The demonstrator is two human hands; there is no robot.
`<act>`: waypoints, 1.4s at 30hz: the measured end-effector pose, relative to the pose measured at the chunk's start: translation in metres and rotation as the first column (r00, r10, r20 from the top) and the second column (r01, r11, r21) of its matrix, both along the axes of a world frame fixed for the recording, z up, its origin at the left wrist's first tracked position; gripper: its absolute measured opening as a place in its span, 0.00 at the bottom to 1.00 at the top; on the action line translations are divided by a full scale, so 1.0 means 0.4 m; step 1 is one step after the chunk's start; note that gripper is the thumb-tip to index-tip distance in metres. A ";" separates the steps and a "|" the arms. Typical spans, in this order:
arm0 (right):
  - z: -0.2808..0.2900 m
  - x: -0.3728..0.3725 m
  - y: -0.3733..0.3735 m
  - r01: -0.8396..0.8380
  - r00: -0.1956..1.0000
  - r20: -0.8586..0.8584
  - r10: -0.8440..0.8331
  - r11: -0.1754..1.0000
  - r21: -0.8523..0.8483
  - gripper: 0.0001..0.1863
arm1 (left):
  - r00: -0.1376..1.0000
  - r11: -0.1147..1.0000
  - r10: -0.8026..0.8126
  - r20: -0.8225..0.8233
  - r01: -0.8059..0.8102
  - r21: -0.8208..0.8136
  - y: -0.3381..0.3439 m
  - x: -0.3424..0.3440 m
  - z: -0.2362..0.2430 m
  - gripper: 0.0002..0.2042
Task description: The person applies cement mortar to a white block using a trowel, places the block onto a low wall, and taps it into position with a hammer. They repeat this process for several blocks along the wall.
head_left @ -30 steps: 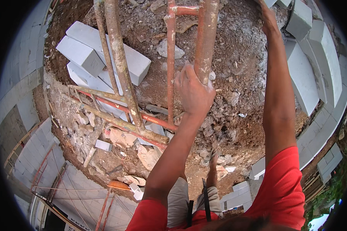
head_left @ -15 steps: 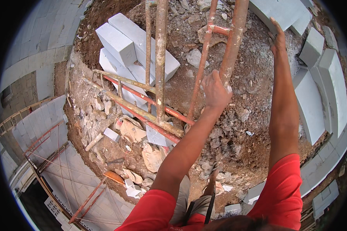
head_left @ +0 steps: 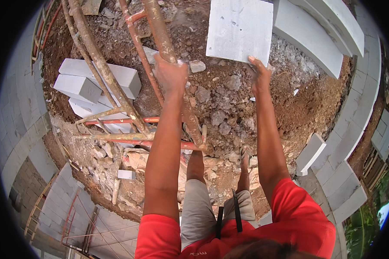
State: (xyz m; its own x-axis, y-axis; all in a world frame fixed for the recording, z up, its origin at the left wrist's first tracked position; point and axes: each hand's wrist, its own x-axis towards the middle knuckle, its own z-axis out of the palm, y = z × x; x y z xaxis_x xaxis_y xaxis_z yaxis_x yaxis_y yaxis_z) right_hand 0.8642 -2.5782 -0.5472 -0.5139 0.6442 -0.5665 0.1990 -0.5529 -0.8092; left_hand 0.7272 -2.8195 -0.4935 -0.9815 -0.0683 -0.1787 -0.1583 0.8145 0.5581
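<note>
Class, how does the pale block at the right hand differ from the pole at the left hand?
The block is pale grey and flat-faced; the pole is rusty brown and rounded. The right hand grips the block's near edge; the left hand wraps around the pole. Both are held.

1. Open passage: brown, stone-strewn earth [head_left: 218, 97] between left hand [head_left: 172, 75] and right hand [head_left: 262, 77]
2. Obstacle, left: rust-brown, paint-flecked metal scaffold [head_left: 161, 30], its tubes crossing before the pale-grey rectangular block stack [head_left: 78, 88]
3. Obstacle, beyond right hand: pale-grey, square-faced block [head_left: 240, 30], touching its fingers
4. Obstacle, upper right: long pale-grey flat slabs [head_left: 307, 39], just beside that block
</note>
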 end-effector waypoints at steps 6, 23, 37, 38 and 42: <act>0.293 0.472 -0.030 -0.648 0.621 0.784 0.015 0.573 0.502 0.56 | 0.988 0.992 -0.049 -0.148 0.031 -0.120 -0.038 -0.012 -0.028 0.32; 0.582 1.733 -0.242 -0.087 0.171 0.910 -0.377 0.915 0.395 0.42 | 0.877 0.669 -0.385 0.288 0.480 -0.568 -0.041 0.128 0.182 0.41; 1.120 2.066 -0.117 0.088 0.743 0.469 -0.477 0.764 0.639 0.46 | -0.915 -0.918 -0.395 0.084 0.396 -0.005 0.827 1.833 0.920 0.67; 1.178 2.101 -0.108 0.118 0.763 0.431 -0.481 0.760 0.639 0.47 | -0.933 -0.934 -0.358 0.043 0.358 -0.001 0.848 1.869 0.942 0.67; 1.285 2.214 -0.110 0.167 0.724 0.405 -0.558 0.711 0.683 0.50 | -0.967 -0.968 -0.249 0.047 0.248 -0.036 0.929 2.018 1.061 0.59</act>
